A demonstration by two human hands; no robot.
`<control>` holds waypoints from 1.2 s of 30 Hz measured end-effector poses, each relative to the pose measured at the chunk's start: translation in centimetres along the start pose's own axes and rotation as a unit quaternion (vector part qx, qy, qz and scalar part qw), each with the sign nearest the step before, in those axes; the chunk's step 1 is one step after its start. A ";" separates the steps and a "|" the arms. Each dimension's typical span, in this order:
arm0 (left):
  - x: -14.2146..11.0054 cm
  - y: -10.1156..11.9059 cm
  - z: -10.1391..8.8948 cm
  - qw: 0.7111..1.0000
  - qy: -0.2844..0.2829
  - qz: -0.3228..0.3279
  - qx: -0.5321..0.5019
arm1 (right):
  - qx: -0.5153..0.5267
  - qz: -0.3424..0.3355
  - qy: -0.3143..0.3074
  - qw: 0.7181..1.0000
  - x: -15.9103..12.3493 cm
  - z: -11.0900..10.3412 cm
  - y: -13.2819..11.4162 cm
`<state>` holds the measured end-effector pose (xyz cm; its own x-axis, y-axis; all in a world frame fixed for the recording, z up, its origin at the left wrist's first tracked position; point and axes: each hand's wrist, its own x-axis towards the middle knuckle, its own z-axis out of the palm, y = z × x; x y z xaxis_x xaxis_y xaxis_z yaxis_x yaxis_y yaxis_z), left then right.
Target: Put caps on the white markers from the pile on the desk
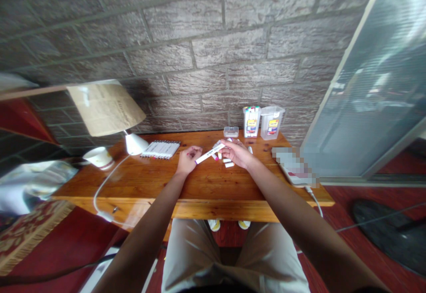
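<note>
A white marker point(210, 153) with dark print and a purple lower end slants between my hands above the desk. My right hand point(235, 152) is closed around its upper end. My left hand point(188, 160) is curled beside the purple end; a small reddish spot shows among its fingers, too small to name. Loose white pieces that look like marker caps point(229, 164) lie on the wood below my right hand, along with other markers point(216, 156) partly hidden behind it. Left of my left hand, a row of white markers point(161, 149) lies side by side.
A clear box filled with markers point(251, 123), a second clear box point(271, 124) and a small clear lid point(230, 132) stand by the brick wall. A lamp point(135, 144) and paper cup point(98, 157) are left on the wooden desk point(219, 186); a cabled, blurred-out device point(294, 168) lies right.
</note>
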<state>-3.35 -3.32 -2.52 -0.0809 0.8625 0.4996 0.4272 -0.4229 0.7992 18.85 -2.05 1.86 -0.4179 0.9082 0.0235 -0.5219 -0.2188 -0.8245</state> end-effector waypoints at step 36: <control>-0.1 0.1 -0.3 1.000 -0.006 0.001 -0.003 | 0.096 -0.267 0.074 0.956 -1.2 -3.5 -5.4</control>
<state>-3.52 -3.56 -2.42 -0.0693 0.8647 0.4975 0.4227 -0.4263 0.7998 24.78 -0.66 4.30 0.0491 0.9462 0.3199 -0.7640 0.2419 -0.5982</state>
